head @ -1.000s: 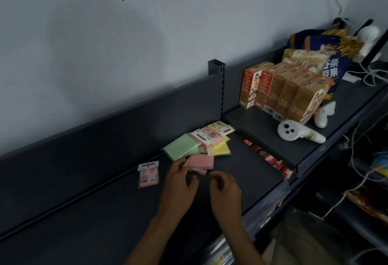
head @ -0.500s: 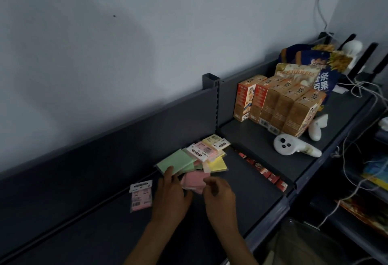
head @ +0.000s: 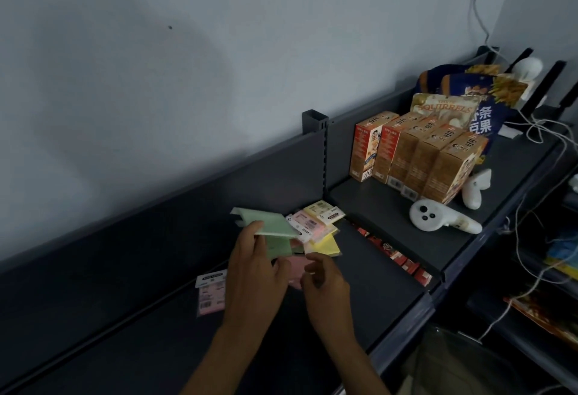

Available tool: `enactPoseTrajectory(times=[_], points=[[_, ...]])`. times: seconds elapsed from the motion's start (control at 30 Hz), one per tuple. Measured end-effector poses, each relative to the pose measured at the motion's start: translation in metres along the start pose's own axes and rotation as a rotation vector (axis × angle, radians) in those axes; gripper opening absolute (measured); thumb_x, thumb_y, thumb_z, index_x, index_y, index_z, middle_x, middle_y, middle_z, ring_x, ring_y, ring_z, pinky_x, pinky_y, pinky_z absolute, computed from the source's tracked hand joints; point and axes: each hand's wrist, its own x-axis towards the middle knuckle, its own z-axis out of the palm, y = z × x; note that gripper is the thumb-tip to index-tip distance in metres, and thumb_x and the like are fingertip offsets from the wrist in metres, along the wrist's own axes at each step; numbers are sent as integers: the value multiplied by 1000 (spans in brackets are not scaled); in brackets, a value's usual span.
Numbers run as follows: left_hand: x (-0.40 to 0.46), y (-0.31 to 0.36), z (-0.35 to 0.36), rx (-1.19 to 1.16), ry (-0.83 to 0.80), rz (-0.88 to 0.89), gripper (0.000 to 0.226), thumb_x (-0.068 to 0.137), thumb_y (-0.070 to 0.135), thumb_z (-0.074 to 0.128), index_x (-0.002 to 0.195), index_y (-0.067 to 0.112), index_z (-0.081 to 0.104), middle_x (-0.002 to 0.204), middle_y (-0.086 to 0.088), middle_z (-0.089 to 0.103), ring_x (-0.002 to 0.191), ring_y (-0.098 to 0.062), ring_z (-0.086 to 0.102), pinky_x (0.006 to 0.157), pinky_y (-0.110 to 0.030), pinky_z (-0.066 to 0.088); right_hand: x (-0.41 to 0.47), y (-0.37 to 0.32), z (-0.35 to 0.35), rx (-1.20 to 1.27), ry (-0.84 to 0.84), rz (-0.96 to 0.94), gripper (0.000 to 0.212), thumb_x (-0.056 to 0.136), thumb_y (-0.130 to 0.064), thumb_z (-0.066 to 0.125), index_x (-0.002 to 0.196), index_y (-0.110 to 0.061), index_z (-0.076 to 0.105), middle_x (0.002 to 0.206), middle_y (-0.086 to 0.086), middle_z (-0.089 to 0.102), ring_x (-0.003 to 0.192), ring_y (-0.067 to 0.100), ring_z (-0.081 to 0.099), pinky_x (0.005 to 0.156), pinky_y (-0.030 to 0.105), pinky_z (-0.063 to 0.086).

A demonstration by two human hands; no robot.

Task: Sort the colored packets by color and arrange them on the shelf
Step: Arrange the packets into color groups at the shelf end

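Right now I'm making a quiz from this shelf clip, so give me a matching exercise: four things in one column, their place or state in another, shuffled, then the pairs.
Things:
1. green packet
2. lone pink packet
3. white controller
4. yellow packet

Places or states:
A. lying flat in the mixed pile
B. held up by the left hand
C. lying alone on the shelf, left of the hands
D. resting before the cartons

Pairs: 1-B, 2-C, 3-D, 4-A
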Motion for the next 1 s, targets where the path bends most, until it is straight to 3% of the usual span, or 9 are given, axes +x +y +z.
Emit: enactPoseTrajectory(times=[0.17, 0.27, 0.33, 0.4, 0.5, 0.67, 0.83, 0.93, 1.0], points=[[-3, 3, -9, -53, 69, 30, 33, 96, 31, 52, 116, 9, 65, 145, 6, 43, 127, -9, 46, 108, -32, 44, -4, -4, 2, 37, -18, -16, 60, 94, -11, 65, 144, -37, 42, 116, -6, 63, 87, -1, 65, 66, 15, 54], [-8, 8, -14, -62, 111, 138, 22, 99, 27, 54, 101, 12, 70, 129, 6, 57, 118, -4, 51, 102, -33, 48, -8, -8, 4, 78, -10, -44, 71, 91, -34, 72, 147, -50, 33, 132, -11, 55, 108, 8, 63, 86, 33, 59], [-13, 10, -15, -59, 107, 224, 15, 99, 23, 57, 100, 13, 69, 114, 7, 59, 106, -4, 54, 94, -28, 49, -10, -12, 2, 89, -10, -62, 62, 90, -41, 71, 143, -51, 41, 134, -12, 50, 112, 8, 60, 88, 34, 59], [-18, 13, -14, -72, 71, 262, 15, 101, 26, 55, 100, 16, 66, 108, 10, 56, 98, -2, 54, 87, -22, 48, -13, -14, -1, 91, -30, -85, 51, 93, -32, 68, 138, -48, 50, 131, -9, 51, 109, 4, 60, 88, 28, 58], [-24, 19, -12, -136, -22, 246, 22, 101, 34, 45, 108, 23, 62, 114, 16, 53, 100, 1, 55, 85, -15, 46, -19, -18, -6, 109, -72, -118, 52, 98, -13, 60, 142, -37, 51, 132, -8, 56, 108, -8, 58, 84, 10, 50], [-32, 10, 5, -180, -93, -4, 28, 102, 29, 47, 130, 27, 50, 128, 15, 45, 105, 5, 47, 82, 0, 35, -23, -11, -2, 74, -168, -91, 60, 97, -5, 60, 149, -30, 44, 132, -8, 61, 110, -4, 62, 86, 11, 51], [-41, -15, 22, -176, -209, -153, 39, 102, 13, 45, 139, 24, 50, 134, 5, 47, 110, -1, 47, 84, -7, 35, -22, 7, 10, -17, -195, 7, 58, 88, -4, 70, 141, -20, 54, 131, -2, 61, 107, 5, 64, 90, 25, 56], [-46, -19, 29, -163, -225, -163, 39, 102, 7, 44, 137, 20, 52, 136, 4, 47, 111, 0, 46, 87, -4, 32, -24, 8, 13, -115, -214, -16, 42, 90, -3, 65, 128, -21, 63, 117, -2, 66, 98, 4, 63, 82, 10, 50], [-48, -24, 29, -186, -192, -167, 37, 99, 2, 45, 129, 20, 59, 130, 4, 53, 106, 1, 51, 85, -1, 34, -27, 7, 15, -187, -239, -47, 24, 89, -7, 64, 105, -24, 69, 95, -11, 66, 84, 3, 60, 72, 7, 45]])
